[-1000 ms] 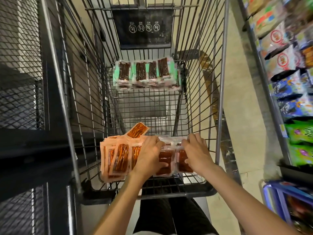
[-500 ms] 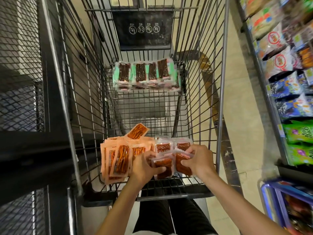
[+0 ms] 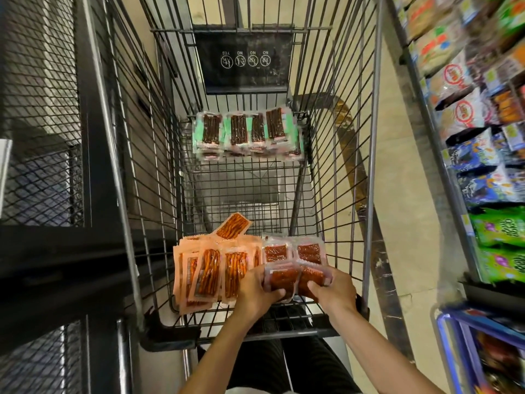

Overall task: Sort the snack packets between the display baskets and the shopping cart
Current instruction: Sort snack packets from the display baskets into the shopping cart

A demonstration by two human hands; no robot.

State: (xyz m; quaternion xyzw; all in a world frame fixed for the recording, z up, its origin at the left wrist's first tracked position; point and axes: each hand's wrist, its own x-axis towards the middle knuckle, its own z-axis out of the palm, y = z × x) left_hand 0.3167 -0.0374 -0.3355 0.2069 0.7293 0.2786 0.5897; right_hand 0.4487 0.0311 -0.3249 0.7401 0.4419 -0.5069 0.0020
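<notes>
shopping cart [image 3: 372, 166], near end | red packets [image 3: 284, 280] held up between both hands | left hand [image 3: 255, 294]: fingers [image 3: 257, 277] curled round stack's left edge | right hand [image 3: 332, 291]: fingers curled round right edge | orange packets [image 3: 210, 268] just beside left hand.

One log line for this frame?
left hand: holds red packets | right hand: holds red packets | cart near end | orange packets beside | green packets far end
</notes>
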